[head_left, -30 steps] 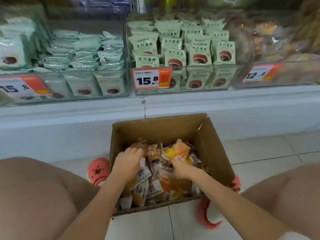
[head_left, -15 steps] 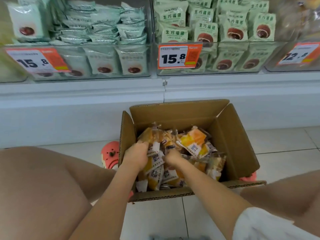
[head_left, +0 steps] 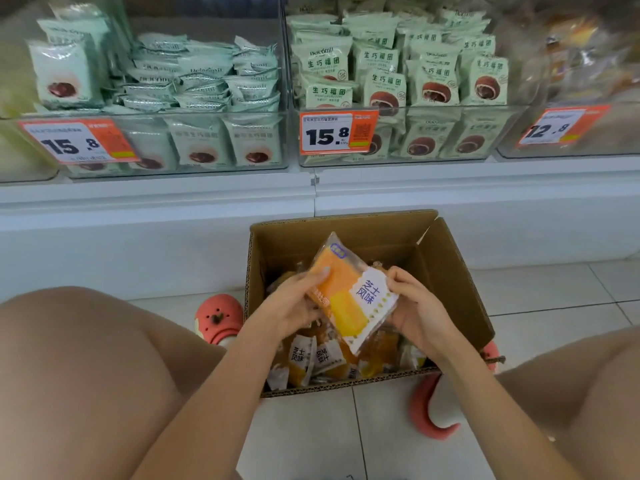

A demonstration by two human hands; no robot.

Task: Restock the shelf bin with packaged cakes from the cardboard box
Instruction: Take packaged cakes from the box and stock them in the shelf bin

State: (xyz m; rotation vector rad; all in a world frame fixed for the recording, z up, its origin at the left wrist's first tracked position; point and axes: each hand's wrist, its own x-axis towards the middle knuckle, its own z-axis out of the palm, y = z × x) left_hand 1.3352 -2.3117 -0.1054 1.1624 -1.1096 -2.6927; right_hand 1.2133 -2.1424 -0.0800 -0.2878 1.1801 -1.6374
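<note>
Cake packet (head_left: 349, 299) lifted from cardboard box (head_left: 446, 271) | both hands' grip grasping it | lower packets partly hidden

Glossy plastic cake wrapper (head_left: 349, 299), matt corrugated cardboard box (head_left: 446, 271) (raw edges), clear plastic bins (head_left: 207, 168).

Pale square tiles cover the floor (head_left: 540, 292), their thin dark grout lines running toward a white shelf base (head_left: 138, 230) that spans the whole width. A vertical seam (head_left: 314, 202) splits that base near the middle (a small metal clip sits at its top). The light is even and soft, with faint reflections on the glossy tiles.
</note>
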